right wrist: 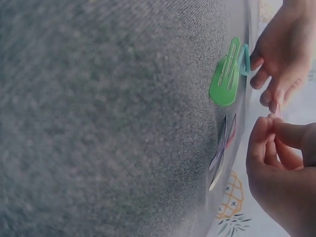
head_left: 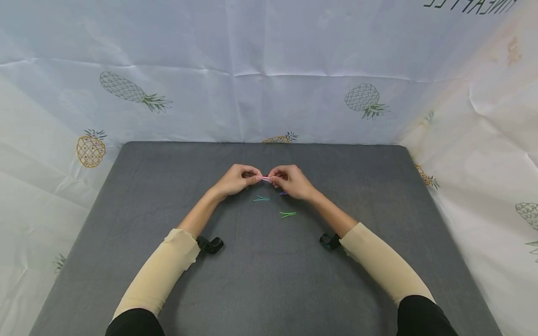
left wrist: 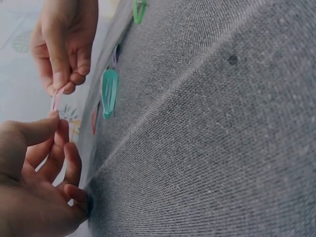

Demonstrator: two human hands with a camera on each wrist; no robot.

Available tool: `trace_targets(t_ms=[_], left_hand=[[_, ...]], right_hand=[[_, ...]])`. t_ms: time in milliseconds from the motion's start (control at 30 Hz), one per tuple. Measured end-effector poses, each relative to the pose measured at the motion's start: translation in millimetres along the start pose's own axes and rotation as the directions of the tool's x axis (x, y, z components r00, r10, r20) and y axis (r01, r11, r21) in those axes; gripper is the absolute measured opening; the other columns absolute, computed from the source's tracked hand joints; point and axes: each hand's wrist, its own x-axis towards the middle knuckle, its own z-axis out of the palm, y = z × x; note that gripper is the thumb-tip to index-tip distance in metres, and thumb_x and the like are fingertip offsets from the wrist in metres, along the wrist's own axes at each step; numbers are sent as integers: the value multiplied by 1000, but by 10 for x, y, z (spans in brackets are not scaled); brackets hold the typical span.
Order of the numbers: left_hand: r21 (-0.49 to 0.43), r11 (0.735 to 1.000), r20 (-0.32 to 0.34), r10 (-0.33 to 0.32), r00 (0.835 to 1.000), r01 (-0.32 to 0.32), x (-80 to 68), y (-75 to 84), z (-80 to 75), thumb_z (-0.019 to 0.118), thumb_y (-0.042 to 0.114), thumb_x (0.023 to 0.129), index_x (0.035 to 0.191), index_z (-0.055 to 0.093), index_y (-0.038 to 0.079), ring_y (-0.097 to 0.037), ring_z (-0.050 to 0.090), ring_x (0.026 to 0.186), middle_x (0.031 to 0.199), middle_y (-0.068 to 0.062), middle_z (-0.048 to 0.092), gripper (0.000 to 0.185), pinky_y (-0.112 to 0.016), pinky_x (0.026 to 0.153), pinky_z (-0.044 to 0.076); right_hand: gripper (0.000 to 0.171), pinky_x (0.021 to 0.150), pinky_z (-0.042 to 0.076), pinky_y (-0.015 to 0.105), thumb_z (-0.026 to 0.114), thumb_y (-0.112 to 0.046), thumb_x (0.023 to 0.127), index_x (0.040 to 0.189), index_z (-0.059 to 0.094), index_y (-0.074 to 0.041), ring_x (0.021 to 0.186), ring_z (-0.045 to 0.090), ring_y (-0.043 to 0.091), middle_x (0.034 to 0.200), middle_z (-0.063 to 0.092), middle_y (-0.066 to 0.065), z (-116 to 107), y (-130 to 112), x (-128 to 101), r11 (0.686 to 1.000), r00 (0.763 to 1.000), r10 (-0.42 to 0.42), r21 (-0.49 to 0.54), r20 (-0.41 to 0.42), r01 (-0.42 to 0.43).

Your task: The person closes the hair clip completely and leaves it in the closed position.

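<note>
From the head view, both hands meet above the far middle of the grey worktop (head_left: 168, 196), the left hand (head_left: 235, 180) and the right hand (head_left: 292, 181) each pinching one end of a small pink hair clip (head_left: 266, 178) that spans the gap between their fingertips. In that view the clip is only a short pale bar; the left wrist view shows it more plainly as a thin pink strip (left wrist: 56, 100) caught between the left thumb below and the right fingertips above, held up off the cloth rather than resting on it. The right wrist view gives just a sliver of the pink clip (right wrist: 276, 109) at the point where the two sets of fingertips come together. On the worktop just nearer the person than the hands lie a teal clip (head_left: 261, 199) and, a little nearer again, a green clip (head_left: 287, 214); a purple clip (head_left: 283, 193) peeks out from under the right hand. The wrist views add something the head view hardly shows (a reddish clip (left wrist: 94, 120) lying beside the teal one). Pineapple-print sheeting (head_left: 269, 70) hangs behind and to both sides of the worktop.
</note>
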Motion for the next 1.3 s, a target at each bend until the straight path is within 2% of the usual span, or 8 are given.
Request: trace_targets(t_ms=[100, 433, 533, 700, 767, 933, 1033, 1300], left_hand=[[-6, 1000, -24, -6, 1000, 6, 4, -9, 15, 70, 21, 108, 116, 80, 2, -22, 63, 85, 112, -19, 77, 23, -27, 76, 46], [30, 999, -108, 41, 993, -38, 26, -42, 38, 76, 16, 103, 109, 84, 6, -10, 49, 62, 96, -13, 75, 14, -24, 61, 39], [37, 998, -125, 50, 991, -45, 26, -37, 46, 78, 17, 102, 108, 84, 6, -10, 49, 62, 95, -12, 75, 13, -24, 60, 39], [60, 996, -136, 70, 988, -62, 42, -60, 56, 78, 18, 102, 107, 85, 7, -9, 47, 60, 93, -12, 75, 14, -24, 59, 38], [68, 995, -138, 75, 988, -66, 46, -75, 57, 77, 18, 102, 107, 85, 7, -7, 47, 59, 92, -13, 75, 14, -24, 59, 38], [72, 995, -146, 80, 986, -70, 38, -84, 66, 77, 18, 102, 107, 85, 7, -7, 48, 60, 93, -15, 76, 14, -24, 59, 38], [67, 995, -152, 84, 985, -75, 27, -76, 71, 78, 18, 102, 107, 85, 7, -7, 49, 61, 94, -15, 77, 14, -24, 59, 39], [77, 994, -154, 94, 984, -83, 15, -89, 70, 78, 18, 102, 108, 85, 6, -9, 50, 62, 95, -13, 79, 15, -24, 59, 39]], right_hand=[[14, 76, 60, 28, 66, -4, 107, 112, 75, 5, 85, 75, 23, 101, 76, 21, 0, 9, 1, 1000, 1000, 10, -6, -10, -10], [14, 78, 64, 37, 68, -2, 105, 112, 76, 7, 81, 73, 14, 102, 77, 23, -11, 4, 8, 998, 999, 37, 62, -39, -34], [13, 78, 64, 37, 69, 0, 104, 113, 75, 8, 81, 74, 18, 101, 77, 25, -18, 10, 13, 994, 998, 47, 99, -51, -42], [14, 79, 65, 38, 69, 1, 103, 114, 75, 7, 86, 77, 35, 103, 78, 28, -30, 29, 16, 986, 996, 70, 155, -63, -60], [15, 79, 65, 38, 69, 1, 103, 115, 76, 7, 87, 78, 33, 105, 78, 29, -37, 39, 17, 985, 995, 77, 163, -65, -65], [18, 79, 64, 29, 74, 0, 100, 117, 77, 6, 85, 76, 14, 108, 79, 26, -64, 55, 23, 981, 994, 94, 174, -64, -81], [23, 79, 61, 22, 77, -1, 97, 119, 77, 6, 86, 75, 10, 111, 79, 24, -83, 55, 17, 981, 994, 93, 178, -58, -82], [25, 79, 59, 18, 78, -3, 98, 122, 76, 7, 91, 76, 14, 113, 79, 26, -95, 53, -8, 987, 997, 62, 153, -45, -55]])
